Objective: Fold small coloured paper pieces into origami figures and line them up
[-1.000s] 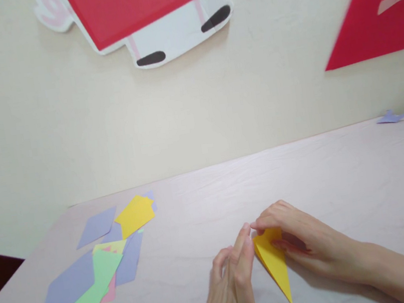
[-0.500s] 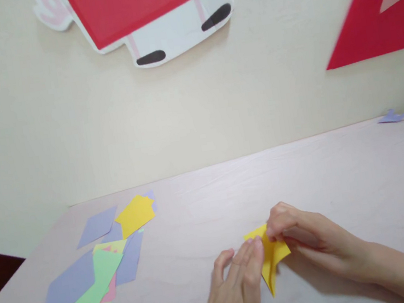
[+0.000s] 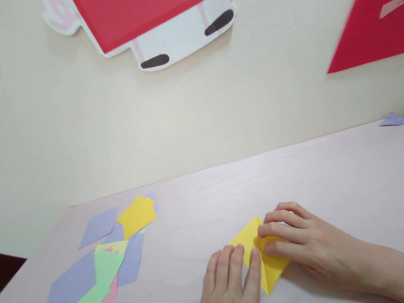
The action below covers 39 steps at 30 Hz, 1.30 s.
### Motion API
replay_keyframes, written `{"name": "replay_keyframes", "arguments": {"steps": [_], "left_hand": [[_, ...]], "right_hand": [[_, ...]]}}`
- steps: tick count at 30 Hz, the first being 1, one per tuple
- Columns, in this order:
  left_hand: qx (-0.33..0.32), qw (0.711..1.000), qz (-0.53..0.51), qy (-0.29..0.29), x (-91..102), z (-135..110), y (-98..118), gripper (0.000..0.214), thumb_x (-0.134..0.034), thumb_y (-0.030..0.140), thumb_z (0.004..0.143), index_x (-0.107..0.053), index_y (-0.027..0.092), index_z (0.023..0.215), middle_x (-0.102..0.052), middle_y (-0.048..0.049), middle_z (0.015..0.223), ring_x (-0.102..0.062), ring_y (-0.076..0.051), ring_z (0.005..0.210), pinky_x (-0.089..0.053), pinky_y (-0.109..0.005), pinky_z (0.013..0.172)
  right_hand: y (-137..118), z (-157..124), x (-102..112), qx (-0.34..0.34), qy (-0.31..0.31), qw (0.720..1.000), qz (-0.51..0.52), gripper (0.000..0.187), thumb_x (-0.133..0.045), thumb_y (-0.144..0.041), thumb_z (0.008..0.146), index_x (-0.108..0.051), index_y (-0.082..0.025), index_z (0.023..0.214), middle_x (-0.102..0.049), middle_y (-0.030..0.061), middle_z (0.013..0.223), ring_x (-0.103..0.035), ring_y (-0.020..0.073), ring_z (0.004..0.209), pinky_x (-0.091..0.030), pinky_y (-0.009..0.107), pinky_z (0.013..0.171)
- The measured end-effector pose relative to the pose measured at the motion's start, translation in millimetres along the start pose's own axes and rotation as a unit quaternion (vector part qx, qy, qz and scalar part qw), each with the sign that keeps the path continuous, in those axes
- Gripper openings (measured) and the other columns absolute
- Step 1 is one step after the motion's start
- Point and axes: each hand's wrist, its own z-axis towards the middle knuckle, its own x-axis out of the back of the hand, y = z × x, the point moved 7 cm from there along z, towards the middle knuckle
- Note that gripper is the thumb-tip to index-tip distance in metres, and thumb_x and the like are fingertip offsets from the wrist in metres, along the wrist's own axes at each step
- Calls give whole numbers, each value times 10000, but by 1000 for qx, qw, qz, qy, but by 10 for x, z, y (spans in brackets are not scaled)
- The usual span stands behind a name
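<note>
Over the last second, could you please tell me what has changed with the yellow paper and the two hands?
The yellow paper, earlier a narrow point pinched between both hands, has opened wider and come down onto the table. The left hand and right hand gave up the pinch and now press it with flat fingers. The coloured paper pile and the far purple scrap stayed put.

The red sheet (image 3: 373,24), on the wall to the right of the white cutout (image 3: 177,36), carries pale letters; blurred and cut by the picture's edge, they cannot be read. At the cutout's left tip a pink mark (image 3: 62,13) looks like a 9.
</note>
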Motion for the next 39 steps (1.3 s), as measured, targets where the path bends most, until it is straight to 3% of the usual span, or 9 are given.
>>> {"name": "replay_keyframes", "arguments": {"steps": [7, 13, 17, 21, 26, 30, 33, 35, 39], "left_hand": [[21, 998, -51, -4, -91, -65, 21, 768, -428, 662, 908, -436, 93, 1424, -625, -153, 1223, -497, -315, 1268, -468, -378, 941], [12, 1000, 19, 18, -38, -67, 60, 374, -328, 228, 1020, -572, 186, 1300, -673, -80, 1185, -606, -222, 1080, -459, -345, 893], [1, 999, 25, 31, -31, -62, 51, 395, -287, 213, 1024, -596, 200, 1272, -655, -78, 1251, -574, -237, 1158, -441, -345, 911], [-23, 999, 43, 14, -46, -49, 53, 411, -268, 222, 1030, -584, 200, 1292, -604, -59, 1352, -535, -234, 1226, -444, -329, 898], [-7, 999, 32, 14, -12, -54, 40, 397, -301, 203, 1020, -570, 176, 1311, -644, -61, 1299, -605, -206, 1115, -463, -315, 882], [27, 999, 10, 31, 54, -40, 54, 414, -275, 125, 1006, -534, 116, 1329, -664, -91, 1261, -625, -190, 1079, -475, -295, 874], [67, 996, 22, 46, 100, -27, 72, 408, -334, 65, 972, -512, 124, 1334, -627, -145, 1301, -633, -207, 1083, -484, -310, 856], [76, 996, 33, 46, 101, -27, 97, 393, -395, 68, 958, -526, 159, 1317, -595, -157, 1338, -629, -218, 1096, -484, -320, 854], [56, 997, 42, 35, 54, -48, 120, 352, -399, 124, 974, -575, 191, 1271, -593, -126, 1349, -602, -216, 1109, -465, -324, 856]], "right_hand": [[-61, -8, 38, -31, 16, 999, 42, 268, -545, -89, 847, -636, -264, 1027, -701, 38, 968, -593, 227, 976, -371, 399, 951], [76, -82, -5, -55, 80, 994, -55, 196, -498, -90, 908, -636, -215, 847, -692, 26, 898, -559, 201, 868, -338, 391, 900], [133, -107, -7, -77, 104, 987, -95, 204, -491, -85, 912, -653, -204, 954, -701, 32, 954, -539, 213, 908, -318, 393, 924], [-65, -52, -5, -41, 105, 990, -86, 185, -503, -101, 898, -647, -196, 965, -697, 49, 1055, -537, 221, 989, -316, 375, 949], [-196, 0, -58, -16, 47, 999, -10, 211, -461, -68, 880, -598, -205, 796, -657, 21, 755, -539, 181, 735, -390, 342, 806], [65, -38, -124, -125, 14, 984, 126, 208, -438, -121, 940, -593, -200, 826, -636, 37, 762, -560, 169, 708, -419, 284, 648], [312, -84, -213, -267, 16, 936, 228, 140, -469, -171, 930, -584, -209, 1001, -641, 22, 796, -599, 160, 707, -450, 260, 630], [405, -96, -270, -334, 23, 902, 272, 248, -484, -178, 906, -513, -211, 1150, -650, 9, 820, -618, 154, 696, -466, 255, 630], [421, -42, -305, -365, 13, 889, 278, 181, -500, -187, 881, -511, -217, 1059, -658, 8, 845, -631, 162, 726, -465, 265, 654]]}}
